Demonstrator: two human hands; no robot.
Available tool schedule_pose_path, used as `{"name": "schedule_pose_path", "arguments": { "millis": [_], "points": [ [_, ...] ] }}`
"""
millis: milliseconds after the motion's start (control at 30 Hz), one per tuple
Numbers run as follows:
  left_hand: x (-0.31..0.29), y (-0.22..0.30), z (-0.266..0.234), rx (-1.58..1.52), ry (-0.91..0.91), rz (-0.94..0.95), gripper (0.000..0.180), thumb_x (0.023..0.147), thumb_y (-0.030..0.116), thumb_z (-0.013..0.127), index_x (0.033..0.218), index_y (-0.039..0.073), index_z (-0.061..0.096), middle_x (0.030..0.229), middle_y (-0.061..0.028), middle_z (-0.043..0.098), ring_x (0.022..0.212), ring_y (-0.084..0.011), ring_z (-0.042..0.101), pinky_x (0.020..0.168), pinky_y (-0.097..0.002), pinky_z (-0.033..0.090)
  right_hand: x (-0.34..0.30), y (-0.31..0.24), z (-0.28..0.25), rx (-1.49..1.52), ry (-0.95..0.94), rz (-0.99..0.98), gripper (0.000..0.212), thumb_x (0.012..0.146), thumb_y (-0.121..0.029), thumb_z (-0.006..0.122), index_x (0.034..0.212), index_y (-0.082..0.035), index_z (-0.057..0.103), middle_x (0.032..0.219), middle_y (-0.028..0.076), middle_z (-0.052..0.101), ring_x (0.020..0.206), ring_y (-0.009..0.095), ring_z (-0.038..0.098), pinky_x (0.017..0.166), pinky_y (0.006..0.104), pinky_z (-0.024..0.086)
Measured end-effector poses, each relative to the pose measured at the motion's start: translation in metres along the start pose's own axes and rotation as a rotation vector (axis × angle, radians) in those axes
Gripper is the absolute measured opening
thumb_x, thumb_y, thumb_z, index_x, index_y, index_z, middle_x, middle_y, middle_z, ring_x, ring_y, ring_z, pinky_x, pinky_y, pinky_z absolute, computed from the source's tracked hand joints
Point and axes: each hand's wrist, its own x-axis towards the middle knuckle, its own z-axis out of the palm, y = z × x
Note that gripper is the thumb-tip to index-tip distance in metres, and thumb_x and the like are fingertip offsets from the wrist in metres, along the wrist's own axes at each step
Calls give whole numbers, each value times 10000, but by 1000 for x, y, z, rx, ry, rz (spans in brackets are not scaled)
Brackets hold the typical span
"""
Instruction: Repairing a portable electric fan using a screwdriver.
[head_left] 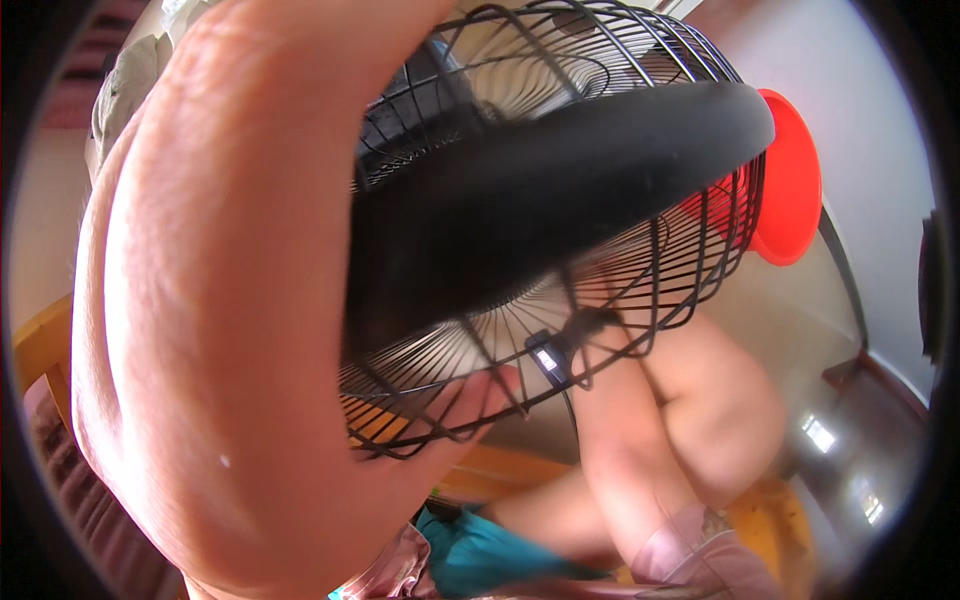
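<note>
A fan (560, 180) with a black wire cage fills the middle of the head view, tilted close in front of me. A thick, smooth black part of it runs slantwise across the cage. My left hand (230, 300) looms very large at the left and curves around the fan's side, with what looks like its thumb behind the lower wires. My right hand (598, 318) reaches up behind the cage's lower right. Wires and blur hide its fingers. On that wrist sits a black band with a small lit display (548, 357).
A red, round, bowl-like thing (792, 180) stands beyond the fan at right, near a white wall (860, 110). My bent knee (725, 410) and teal cloth (490, 555) lie below. Yellow wood (780, 525) shows under the leg. Dark reddish cloth (90, 500) is at left.
</note>
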Motion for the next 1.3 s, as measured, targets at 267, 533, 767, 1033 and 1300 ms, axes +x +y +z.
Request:
{"name": "schedule_pose_path", "arguments": {
  "millis": [267, 533, 767, 1033, 1300],
  "points": [
    [-1, -6, -6, -10, 5, -20, 1020, 543, 89, 904, 1439, 54, 417, 1386, -106, 516, 1226, -250, 531, 1063, -378, 413, 11, 8, 12, -29, -26, 32, 364, 976, -292, 524, 1172, 6, 593, 1085, 68, 657, 909, 186, 628, 777, 312, 502],
    [3, -1, -8, -14, -5, -3, 1024, 547, 88, 901, 1444, 53, 408, 1409, -104, 501, 1241, -254, 521, 1074, -382, 402, 12, 8, 17, -36, -25, 50, 355, 955, -300, 553, 1118, 10, 610, 1033, 75, 663, 868, 195, 632, 750, 318, 501],
    [4, 3, 1, -24, -33, 6, 1027, 550, 88, 898, 1448, 53, 401, 1428, -103, 487, 1254, -257, 511, 1084, -385, 392, 10, 5, 8, -56, 5, 46, 350, 936, -306, 579, 1070, 14, 624, 988, 82, 669, 833, 203, 636, 726, 324, 500],
    [14, 25, 12, -26, -137, 55, 1031, 553, 87, 895, 1453, 52, 392, 1450, -101, 471, 1269, -261, 501, 1095, -390, 381, -2, -10, -10, -81, 70, 1, 348, 915, -314, 609, 1015, 18, 640, 936, 90, 675, 792, 212, 641, 700, 331, 499],
    [18, -3, -37, -116, -258, -114, 1035, 557, 87, 893, 1457, 52, 384, 1472, -99, 455, 1283, -265, 490, 1106, -394, 370, -14, -13, -10, -66, 109, -75, 351, 894, -321, 638, 961, 23, 656, 884, 97, 682, 751, 221, 646, 673, 337, 499]
  ]
}}
